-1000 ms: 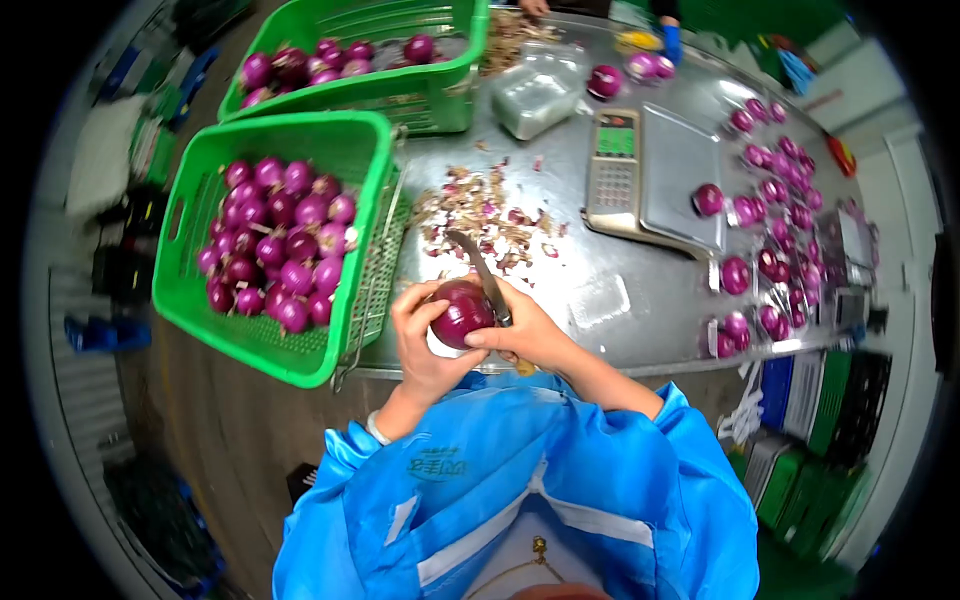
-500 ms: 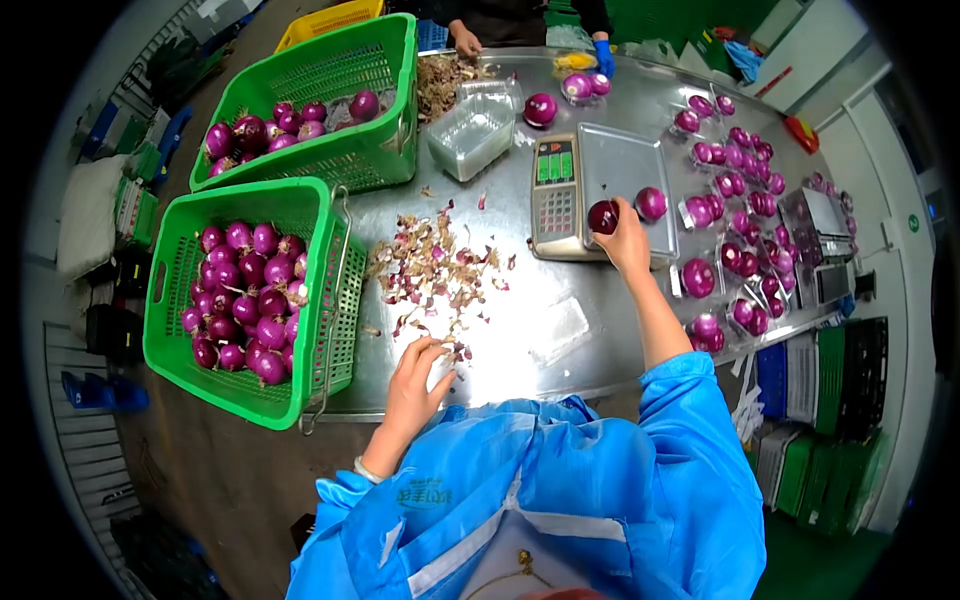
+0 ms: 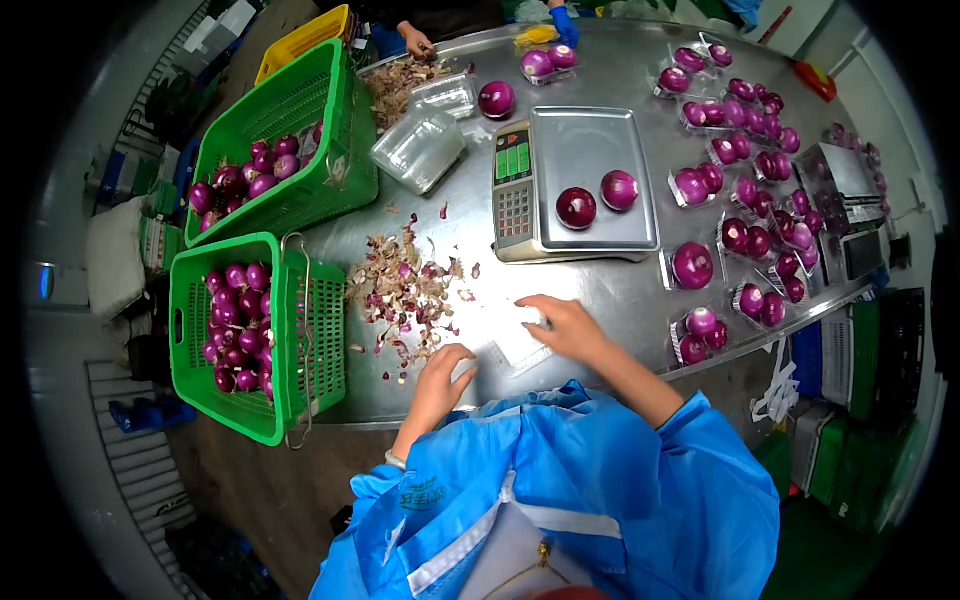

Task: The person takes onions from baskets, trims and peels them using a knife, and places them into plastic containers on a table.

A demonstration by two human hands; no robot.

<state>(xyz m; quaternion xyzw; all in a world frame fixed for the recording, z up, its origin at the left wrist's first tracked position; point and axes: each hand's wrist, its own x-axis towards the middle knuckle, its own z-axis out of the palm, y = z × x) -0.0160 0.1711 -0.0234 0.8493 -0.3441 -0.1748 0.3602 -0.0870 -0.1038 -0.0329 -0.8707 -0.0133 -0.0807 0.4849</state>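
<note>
My right hand [image 3: 568, 328] is over the steel table, thumb and forefinger apart at the edge of a clear plastic tray [image 3: 515, 350]. Whether the fingertips touch the tray is hard to see in the glare. Close to the table's front edge, my left hand [image 3: 440, 385] has loosely curved fingers with the thumb apart, just below a scatter of dry onion skins [image 3: 405, 290]. On the scale's metal pan [image 3: 590, 140] rest two peeled red onions, a dark one [image 3: 576, 208] and a lighter one [image 3: 619, 190]. The scale's keypad [image 3: 514, 212] faces me.
Two green crates of onions, a near one [image 3: 225, 405] and a far one [image 3: 340, 170], stand at left. Stacked clear trays [image 3: 420, 150] and a single onion [image 3: 496, 99] lie behind. Packed onions [image 3: 692, 265] fill the right side. Across the table is another person's blue-gloved hand [image 3: 565, 27].
My right hand has let go of the dark onion on the scale pan and moved back toward me to the clear tray. The view has shifted; my left hand stays near the table edge.
</note>
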